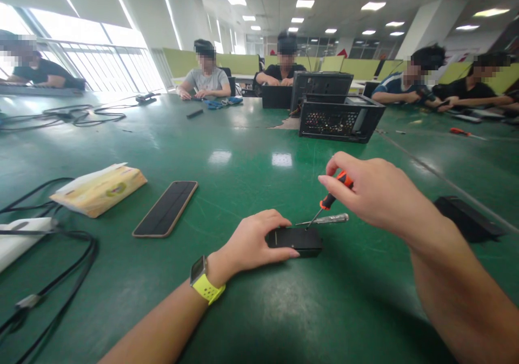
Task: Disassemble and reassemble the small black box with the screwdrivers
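Note:
A small black rectangular box [306, 240] lies on the green tabletop in front of me. My left hand [261, 238] is closed around its left end, thumb along the near side and fingers at the far side. In my right hand [357, 191] is an orange and black screwdriver [327, 199], tilted, its handle between thumb and fingers. The screwdriver's tip meets the top of the box near its far edge. Just behind the box lies a slim clear-handled screwdriver [330, 219]. What the tip engages is too small to make out.
Left of my hands are a phone [165, 210], a tissue pack [99, 188], a white power strip [24, 237] and black cables [81, 261]. A black device [466, 218] lies to the right. Black computer cases [340, 118] stand ahead. Several people sit around the table.

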`<state>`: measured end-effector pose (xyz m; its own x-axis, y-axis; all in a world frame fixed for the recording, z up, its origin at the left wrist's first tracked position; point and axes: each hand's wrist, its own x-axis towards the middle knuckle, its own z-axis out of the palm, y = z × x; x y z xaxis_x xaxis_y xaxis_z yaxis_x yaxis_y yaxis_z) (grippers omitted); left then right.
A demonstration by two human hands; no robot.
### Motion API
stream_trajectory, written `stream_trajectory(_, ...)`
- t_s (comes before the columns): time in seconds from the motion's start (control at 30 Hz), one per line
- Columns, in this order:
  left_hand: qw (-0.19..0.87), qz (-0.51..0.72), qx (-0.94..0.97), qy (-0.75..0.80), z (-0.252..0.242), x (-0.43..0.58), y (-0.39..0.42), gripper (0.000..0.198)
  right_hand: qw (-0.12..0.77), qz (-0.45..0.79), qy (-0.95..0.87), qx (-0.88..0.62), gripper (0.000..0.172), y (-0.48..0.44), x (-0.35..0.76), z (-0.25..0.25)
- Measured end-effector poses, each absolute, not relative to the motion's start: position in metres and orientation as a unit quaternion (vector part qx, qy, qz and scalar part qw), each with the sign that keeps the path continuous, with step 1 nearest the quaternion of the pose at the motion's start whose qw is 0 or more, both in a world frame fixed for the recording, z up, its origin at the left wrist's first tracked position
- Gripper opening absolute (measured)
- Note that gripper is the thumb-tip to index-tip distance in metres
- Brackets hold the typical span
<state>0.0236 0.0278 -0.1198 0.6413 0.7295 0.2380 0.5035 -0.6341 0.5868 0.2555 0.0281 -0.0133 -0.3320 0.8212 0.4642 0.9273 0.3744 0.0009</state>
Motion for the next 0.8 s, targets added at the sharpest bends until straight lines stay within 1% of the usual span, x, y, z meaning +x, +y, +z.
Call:
stream_trajectory(0.07,0.225,0.238,0.872,0.365,-0.12,0.033,0.024,0.05,0.207,-0.08,-0.831,-0.51,0.017,0.028,0.256,-0.011)
stream_trajectory(0.2,0.21,0.245,0.867,0.379,-0.124,0.043,0.02,0.042,0.209,-0.021,-0.849,-0.486,0.017,0.028,0.259,-0.005)
stream_trajectory(0.27,0.208,0.243,0.867,0.382,-0.125,0.044,0.02,0.038,0.207,-0.002,-0.85,-0.484,0.022,0.03,0.263,-0.004)
stream_trajectory(0.37,0.192,0.226,0.877,0.378,-0.125,0.043,0.019,0.038,0.212,0.046,-0.852,-0.476,0.033,0.034,0.269,-0.004)
stream_trajectory(0.43,0.177,0.214,0.886,0.372,-0.125,0.043,0.019,0.039,0.219,0.096,-0.858,-0.455,0.035,0.036,0.272,-0.004)
stream_trajectory(0.5,0.169,0.213,0.889,0.367,-0.124,0.043,0.019,0.039,0.231,0.13,-0.861,-0.434,0.033,0.037,0.272,-0.004)
stream_trajectory(0.57,0.174,0.223,0.887,0.365,-0.125,0.043,0.018,0.038,0.242,0.121,-0.858,-0.436,0.026,0.037,0.27,-0.003)
stream_trajectory(0.63,0.187,0.239,0.88,0.366,-0.127,0.043,0.018,0.036,0.248,0.084,-0.85,-0.457,0.02,0.035,0.266,-0.003)
stream_trajectory(0.67,0.193,0.245,0.876,0.367,-0.128,0.044,0.018,0.036,0.247,0.066,-0.844,-0.472,0.022,0.035,0.264,-0.003)
stream_trajectory(0.8,0.212,0.255,0.867,0.373,-0.13,0.045,0.018,0.035,0.252,-0.011,-0.794,-0.553,0.049,0.033,0.255,-0.009)
